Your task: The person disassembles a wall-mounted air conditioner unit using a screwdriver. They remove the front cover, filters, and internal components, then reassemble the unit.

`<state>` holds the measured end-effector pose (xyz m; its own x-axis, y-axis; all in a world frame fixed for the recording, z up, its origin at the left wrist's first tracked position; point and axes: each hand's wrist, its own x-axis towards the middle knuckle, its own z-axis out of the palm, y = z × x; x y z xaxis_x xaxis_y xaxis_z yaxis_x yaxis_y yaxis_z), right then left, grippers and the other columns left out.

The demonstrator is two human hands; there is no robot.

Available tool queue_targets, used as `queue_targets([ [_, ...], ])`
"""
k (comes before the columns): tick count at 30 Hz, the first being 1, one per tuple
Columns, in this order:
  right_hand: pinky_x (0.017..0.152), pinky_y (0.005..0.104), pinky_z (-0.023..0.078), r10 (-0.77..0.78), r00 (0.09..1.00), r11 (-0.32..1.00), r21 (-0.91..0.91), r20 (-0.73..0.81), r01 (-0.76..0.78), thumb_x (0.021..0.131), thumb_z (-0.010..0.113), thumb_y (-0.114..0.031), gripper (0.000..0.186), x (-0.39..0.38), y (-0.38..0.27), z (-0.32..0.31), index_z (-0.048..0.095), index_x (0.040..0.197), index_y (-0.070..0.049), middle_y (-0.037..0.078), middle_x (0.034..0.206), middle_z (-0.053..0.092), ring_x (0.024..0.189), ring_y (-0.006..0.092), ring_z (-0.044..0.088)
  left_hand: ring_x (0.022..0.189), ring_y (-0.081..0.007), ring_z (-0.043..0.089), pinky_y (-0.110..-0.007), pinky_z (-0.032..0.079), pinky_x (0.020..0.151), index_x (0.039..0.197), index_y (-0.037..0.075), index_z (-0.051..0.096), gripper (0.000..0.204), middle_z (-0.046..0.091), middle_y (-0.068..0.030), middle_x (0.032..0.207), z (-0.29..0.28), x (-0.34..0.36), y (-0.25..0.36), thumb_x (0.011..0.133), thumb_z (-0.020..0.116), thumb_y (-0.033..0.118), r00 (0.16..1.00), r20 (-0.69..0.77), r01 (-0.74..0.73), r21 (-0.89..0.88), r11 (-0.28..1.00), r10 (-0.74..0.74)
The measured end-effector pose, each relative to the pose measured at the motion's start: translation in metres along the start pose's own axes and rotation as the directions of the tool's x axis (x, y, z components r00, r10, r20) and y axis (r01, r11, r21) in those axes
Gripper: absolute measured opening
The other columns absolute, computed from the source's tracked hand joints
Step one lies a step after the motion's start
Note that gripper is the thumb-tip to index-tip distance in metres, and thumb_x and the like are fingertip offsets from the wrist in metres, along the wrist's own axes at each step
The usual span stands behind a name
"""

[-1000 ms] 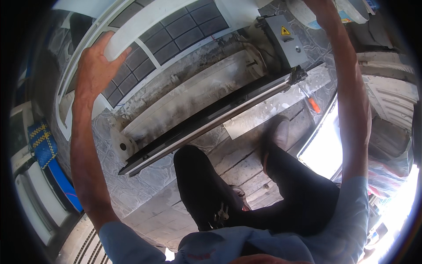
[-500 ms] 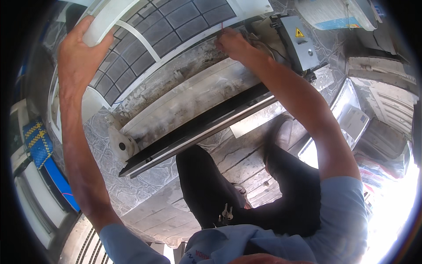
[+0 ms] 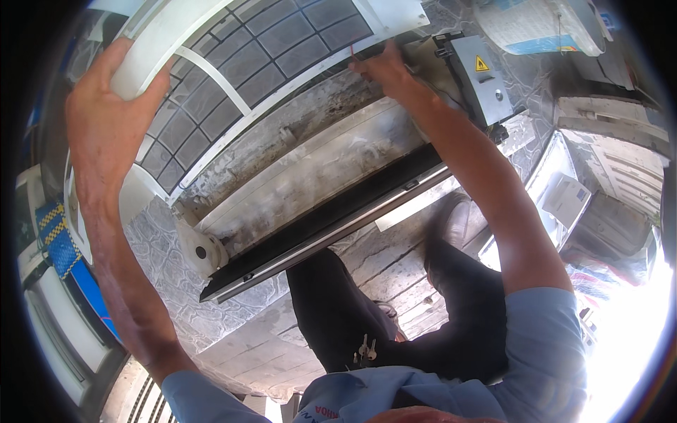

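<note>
An opened air conditioner lies in front of me, its long dirty white body (image 3: 303, 166) running from lower left to upper right. Above it, tilted up, is its white cover frame (image 3: 227, 81) with dark mesh filters (image 3: 278, 42). My left hand (image 3: 106, 127) grips the raised white edge of the cover, thumb on one side and fingers behind. At the frame's lower right edge, my right hand (image 3: 384, 74) has its fingers bent close to a thin red piece (image 3: 352, 51). What those fingertips hold is partly hidden.
A grey metal box (image 3: 479, 84) with a yellow warning label sits at the unit's right end. A black trough-like strip (image 3: 324, 218) runs along the near side, above my knees. A white container (image 3: 539, 25) stands far right, and a blue strap (image 3: 60, 240) lies left.
My left hand has moved left and a little down with the cover edge. The frame has shifted slightly left and lower. My right hand's fingers have spread somewhat at the frame's edge.
</note>
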<state>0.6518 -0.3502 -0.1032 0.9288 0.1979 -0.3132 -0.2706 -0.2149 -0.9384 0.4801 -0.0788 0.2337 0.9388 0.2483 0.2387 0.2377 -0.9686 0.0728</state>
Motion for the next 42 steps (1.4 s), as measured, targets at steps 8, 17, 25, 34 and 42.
queue_targets([
  [8, 0.069, 0.0353, 0.055, 0.061, 0.992, 0.972, -0.231, 0.113, -0.033, 0.078, 0.091, -0.027, 0.058, 0.017, 0.003, -0.018, 0.061, 0.12, -0.001, 0.011, 0.093, 0.07, 0.076, 0.0189, 0.066, 0.1, -0.0275, 0.074, -0.036, 0.055, 0.092, 0.129, 0.007, 0.071, 0.055, 0.076, -0.0142, 0.113, 0.009, -0.003, -0.01, 0.087, 0.081, 0.041, 0.997, -0.06, -0.04, 0.012, 0.999, 0.041],
  [17, 0.07, 0.031, 0.052, -0.134, 0.978, 0.877, -0.44, 0.159, 0.192, 0.091, 0.079, -0.029, 0.034, 0.029, 0.016, -0.02, 0.073, 0.108, 0.0, 0.004, 0.09, 0.072, 0.077, 0.0134, 0.066, 0.073, -0.0273, 0.074, -0.038, 0.055, 0.068, 0.096, -0.001, 0.074, 0.024, 0.072, -0.0185, 0.077, -0.007, -0.011, -0.019, 0.076, 0.077, 0.013, 0.961, -0.232, -0.228, -0.363, 0.904, 0.15],
  [25, 0.071, 0.03, 0.053, -0.032, 0.998, 0.864, -0.5, 0.052, 0.053, 0.092, 0.078, -0.027, 0.033, 0.027, 0.016, -0.015, 0.074, 0.107, 0.003, 0.006, 0.087, 0.072, 0.075, 0.0138, 0.066, 0.073, -0.0345, 0.073, -0.04, 0.056, 0.067, 0.094, -0.001, 0.073, 0.03, 0.072, -0.0215, 0.081, 0.006, -0.013, -0.031, 0.074, 0.082, 0.02, 0.906, -0.263, -0.388, -0.206, 0.898, 0.331],
  [34, 0.08, 0.0282, 0.06, 0.414, 0.731, 0.902, -0.137, 0.543, -0.409, 0.096, 0.075, -0.028, 0.039, -0.038, -0.067, -0.001, 0.066, 0.12, 0.002, 0.014, 0.107, 0.069, 0.096, 0.0206, 0.069, 0.064, -0.0307, 0.071, -0.038, 0.055, 0.061, 0.09, -0.001, 0.072, 0.033, 0.072, -0.0188, 0.074, 0.012, -0.027, -0.036, 0.073, 0.085, 0.024, 0.888, -0.291, -0.42, -0.2, 0.885, 0.356],
  [42, 0.108, 0.0385, 0.05, -0.451, 0.511, 0.892, 0.347, 0.732, 0.29, 0.103, 0.065, -0.019, 0.035, -0.004, -0.009, 0.0, 0.064, 0.132, 0.001, 0.012, 0.134, 0.066, 0.123, 0.0266, 0.062, 0.056, -0.0242, 0.065, -0.035, 0.054, 0.054, 0.096, 0.003, 0.069, 0.038, 0.066, -0.0096, 0.065, 0.024, -0.087, 0.004, 0.085, 0.078, 0.038, 0.872, -0.281, -0.456, -0.162, 0.875, 0.402],
])
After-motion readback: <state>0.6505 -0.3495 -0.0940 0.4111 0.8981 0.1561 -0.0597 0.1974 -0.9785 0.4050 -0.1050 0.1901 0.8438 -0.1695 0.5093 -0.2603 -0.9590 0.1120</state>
